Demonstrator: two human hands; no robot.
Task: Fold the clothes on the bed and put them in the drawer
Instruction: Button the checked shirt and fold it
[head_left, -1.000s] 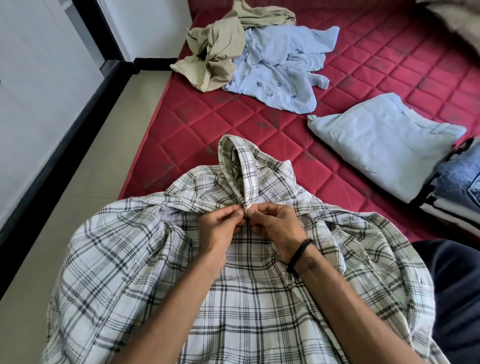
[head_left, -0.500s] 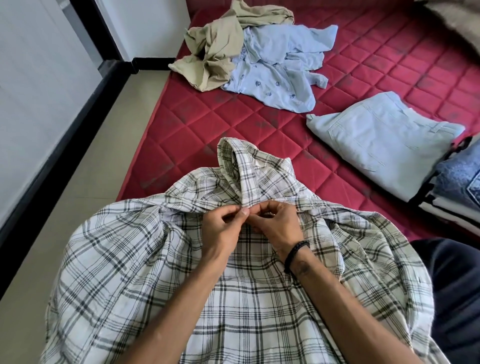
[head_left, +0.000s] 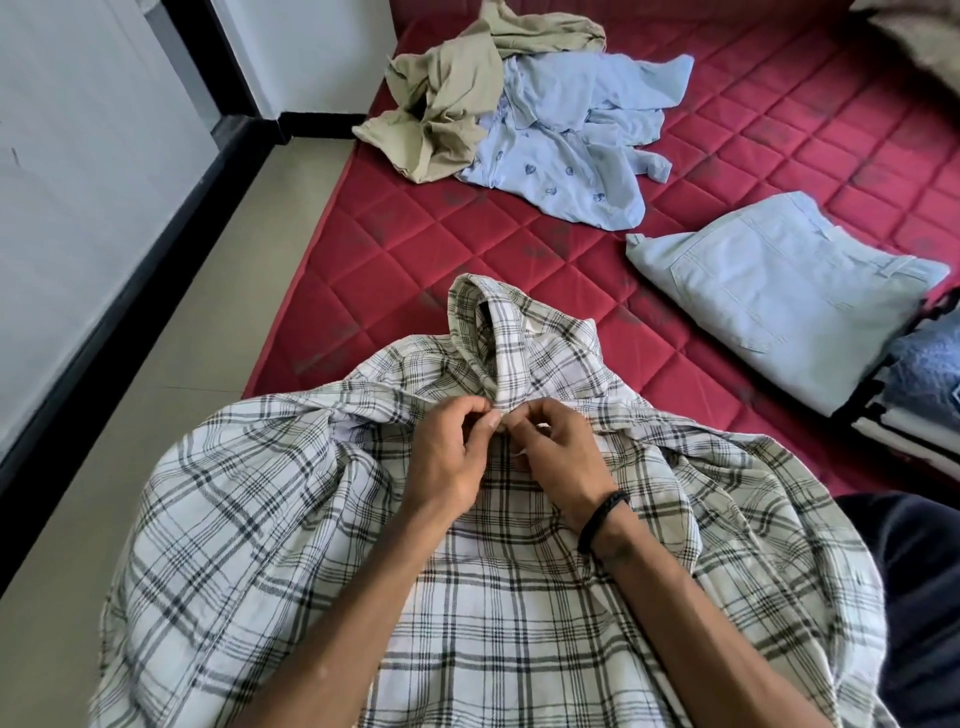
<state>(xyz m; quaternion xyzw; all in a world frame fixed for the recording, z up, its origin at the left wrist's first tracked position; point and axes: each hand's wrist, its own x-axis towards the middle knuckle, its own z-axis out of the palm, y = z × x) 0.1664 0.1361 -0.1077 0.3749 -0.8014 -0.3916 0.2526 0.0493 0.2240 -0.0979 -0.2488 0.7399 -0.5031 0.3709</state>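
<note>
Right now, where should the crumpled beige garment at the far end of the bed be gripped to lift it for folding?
Probably at the beige garment's near left edge, coming from the bed's floor side. That edge lies flat and free on the red mattress, while its right side overlaps the light blue shirt.

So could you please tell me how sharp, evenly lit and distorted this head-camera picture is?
Head view: soft daylight, no glare; the plaid shirt and both hands, left hand and right hand, are sharp; wide-angle bending curves the black skirting and stretches the edges; only faint shadows fall on the red mattress.
</note>
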